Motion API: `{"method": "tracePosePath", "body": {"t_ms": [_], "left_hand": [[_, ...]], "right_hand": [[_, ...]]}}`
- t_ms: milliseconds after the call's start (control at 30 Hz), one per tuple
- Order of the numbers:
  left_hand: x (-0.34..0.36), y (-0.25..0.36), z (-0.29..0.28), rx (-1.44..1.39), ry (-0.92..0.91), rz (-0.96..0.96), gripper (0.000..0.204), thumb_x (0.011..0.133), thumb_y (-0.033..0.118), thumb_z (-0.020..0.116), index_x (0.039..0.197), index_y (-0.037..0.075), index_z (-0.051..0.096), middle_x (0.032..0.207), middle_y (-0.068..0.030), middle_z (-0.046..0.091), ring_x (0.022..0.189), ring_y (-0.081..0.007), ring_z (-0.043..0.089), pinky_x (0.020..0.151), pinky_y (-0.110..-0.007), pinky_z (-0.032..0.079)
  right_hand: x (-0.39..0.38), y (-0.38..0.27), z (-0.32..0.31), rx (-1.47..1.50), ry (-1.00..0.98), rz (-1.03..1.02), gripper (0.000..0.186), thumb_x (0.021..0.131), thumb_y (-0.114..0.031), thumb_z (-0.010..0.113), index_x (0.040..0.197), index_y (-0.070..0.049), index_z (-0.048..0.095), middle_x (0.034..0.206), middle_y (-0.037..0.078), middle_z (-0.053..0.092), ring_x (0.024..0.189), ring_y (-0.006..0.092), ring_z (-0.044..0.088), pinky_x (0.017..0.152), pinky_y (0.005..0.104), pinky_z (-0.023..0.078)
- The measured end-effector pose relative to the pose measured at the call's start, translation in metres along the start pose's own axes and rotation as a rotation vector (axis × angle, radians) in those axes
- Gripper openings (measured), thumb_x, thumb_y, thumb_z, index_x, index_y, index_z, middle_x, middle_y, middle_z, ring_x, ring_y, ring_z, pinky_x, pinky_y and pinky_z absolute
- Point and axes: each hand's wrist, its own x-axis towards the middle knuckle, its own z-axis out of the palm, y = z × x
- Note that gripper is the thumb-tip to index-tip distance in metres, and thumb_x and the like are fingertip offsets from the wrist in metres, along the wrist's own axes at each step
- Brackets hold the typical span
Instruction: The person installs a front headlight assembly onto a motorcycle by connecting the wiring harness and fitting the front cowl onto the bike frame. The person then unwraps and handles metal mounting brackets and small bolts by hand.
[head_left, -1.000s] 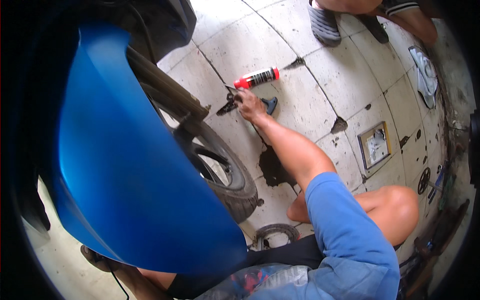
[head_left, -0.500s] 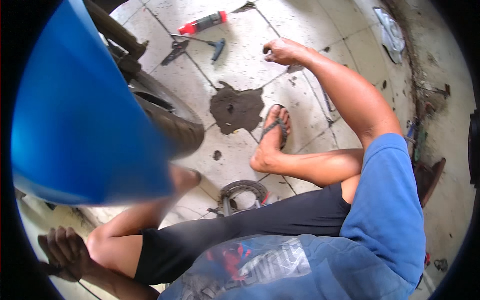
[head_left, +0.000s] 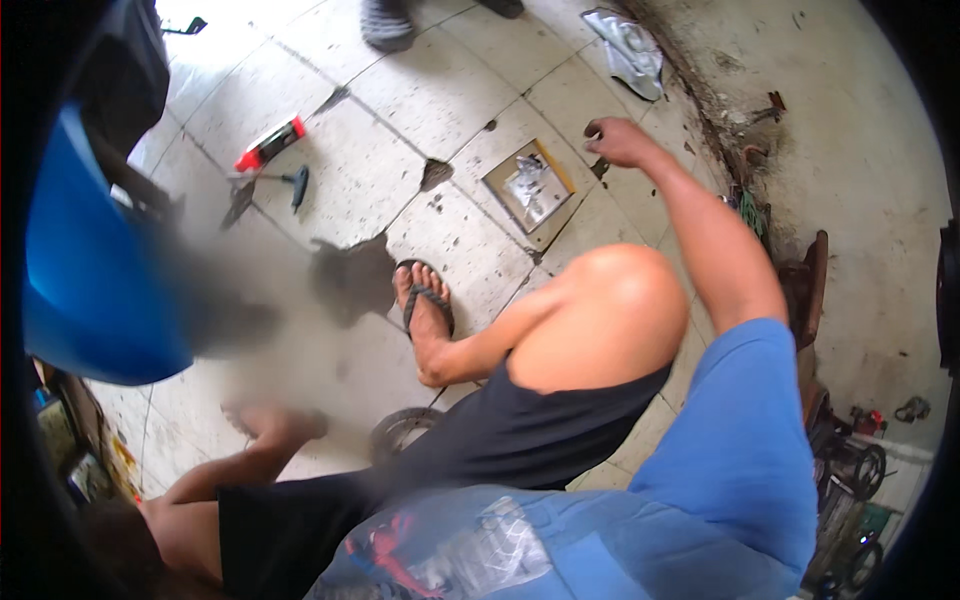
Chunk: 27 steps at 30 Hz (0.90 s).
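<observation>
My right hand (head_left: 622,142) is stretched out low over the tiles, its fingers loosely bent and apart, with nothing visible in them. Nearest to it lies a flat, square, box-like thing with a yellow edge (head_left: 557,162), and a clear plastic packet (head_left: 525,183) rests on top. My left hand (head_left: 122,540) shows only as a dark smear beside my left knee, so its fingers and anything in them are hidden. A ring-shaped disc (head_left: 402,432) lies on the floor between my legs, partly covered by my shorts.
A glossy blue panel (head_left: 100,270) stands close on the left. On the tiles lie a red and black bottle (head_left: 270,143) and a T-handle tool (head_left: 299,188). Another person's shoe (head_left: 388,25) shows at the top. A crumpled whitish thing (head_left: 632,58) lies by the wall.
My view has swung to the right, so the blue panel fills less of it. The square box and the shoes have come into sight. My left hand has become blurred and dark.
</observation>
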Motion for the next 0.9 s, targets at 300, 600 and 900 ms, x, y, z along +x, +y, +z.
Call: {"method": "tracePosePath", "body": {"t_ms": [300,600,900], "left_hand": [[0.087,-0.073,0.176,0.345,-0.116,-1.032,0.033,0.081,0.028,0.065,0.075,-0.004,0.065,0.059,-0.0084,0.059,0.047,-0.0118,0.053,0.046,-0.023,0.037],[0.099,-0.132,0.315,0.256,-0.37,-1.02,0.032,0.074,0.023,0.077,0.08,-0.008,0.071,0.065,-0.008,0.067,0.056,-0.0131,0.058,0.057,-0.018,0.04],[0.11,-0.166,0.41,0.211,-0.712,-1.272,0.041,0.076,0.029,0.077,0.081,-0.009,0.063,0.051,-0.0026,0.053,0.036,-0.0077,0.039,0.041,-0.019,0.024]], "right_hand": [[-0.147,-0.017,0.185,0.607,-0.248,0.281,0.039,0.087,-0.033,0.064,0.119,-0.011,0.063,0.111,0.015,0.067,0.102,0.0316,0.064,0.089,0.0424,0.051],[-0.367,-0.132,0.354,1.223,-0.426,-0.097,0.033,0.088,-0.031,0.057,0.108,-0.006,0.065,0.1,0.022,0.067,0.093,0.0402,0.064,0.083,0.0458,0.05],[-0.475,-0.154,0.458,1.766,-0.379,0.374,0.036,0.086,-0.034,0.062,0.102,-0.002,0.067,0.102,0.019,0.067,0.089,0.0319,0.065,0.082,0.0417,0.049]]}}
